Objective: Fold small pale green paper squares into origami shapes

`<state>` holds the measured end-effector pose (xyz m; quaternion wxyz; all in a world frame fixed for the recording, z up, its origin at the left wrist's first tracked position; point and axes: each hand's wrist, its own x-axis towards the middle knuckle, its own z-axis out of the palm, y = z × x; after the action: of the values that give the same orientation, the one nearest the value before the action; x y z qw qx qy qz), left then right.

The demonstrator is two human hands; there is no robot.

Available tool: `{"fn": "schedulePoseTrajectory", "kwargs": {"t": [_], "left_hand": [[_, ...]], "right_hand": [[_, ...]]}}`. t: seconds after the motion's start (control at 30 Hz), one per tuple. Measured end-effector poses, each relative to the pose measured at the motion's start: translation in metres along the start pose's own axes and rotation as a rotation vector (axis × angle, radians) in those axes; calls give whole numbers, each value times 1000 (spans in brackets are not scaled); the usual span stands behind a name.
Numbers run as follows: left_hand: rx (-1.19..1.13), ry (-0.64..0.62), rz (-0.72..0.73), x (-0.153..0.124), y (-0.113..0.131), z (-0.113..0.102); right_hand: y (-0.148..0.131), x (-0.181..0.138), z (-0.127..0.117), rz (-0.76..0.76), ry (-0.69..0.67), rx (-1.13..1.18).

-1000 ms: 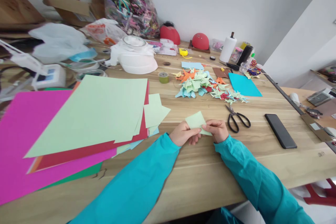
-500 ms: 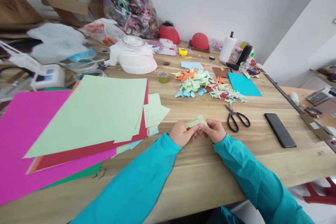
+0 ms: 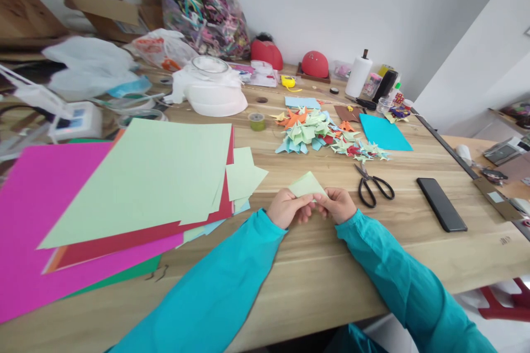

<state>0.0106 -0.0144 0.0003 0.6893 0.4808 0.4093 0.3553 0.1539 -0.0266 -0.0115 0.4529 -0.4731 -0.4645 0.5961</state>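
The bare left hand (image 3: 285, 208) and the bare right hand (image 3: 337, 205) are close together, both pinching a small pale-green piece of paper (image 3: 307, 185) between thumbs and fingers, just above the wooden tabletop (image 3: 314, 281). To its right lie black-handled metal scissors (image 3: 370, 185), blades partly apart, and a flat black rectangular phone (image 3: 441, 205). Beyond the hands sits a heap of folded multicoloured paper shapes (image 3: 310, 131); to the left, large pale-green paper sheets (image 3: 153, 171) lie over red and magenta ones.

Head-worn camera, looking forward and down, near above the wooden table (image 3: 306, 281)
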Motion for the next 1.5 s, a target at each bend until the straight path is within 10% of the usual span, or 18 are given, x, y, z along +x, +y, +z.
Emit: {"fn": "schedulePoseTrajectory", "kwargs": {"t": [0.97,1.5], "left_hand": [[71,137,168,0,0,-2],[88,-115,133,-2,-2,3]], "right_hand": [[-1,5,-7,-25,240,159],[1,-2,-7,-1,-145,100]]}}
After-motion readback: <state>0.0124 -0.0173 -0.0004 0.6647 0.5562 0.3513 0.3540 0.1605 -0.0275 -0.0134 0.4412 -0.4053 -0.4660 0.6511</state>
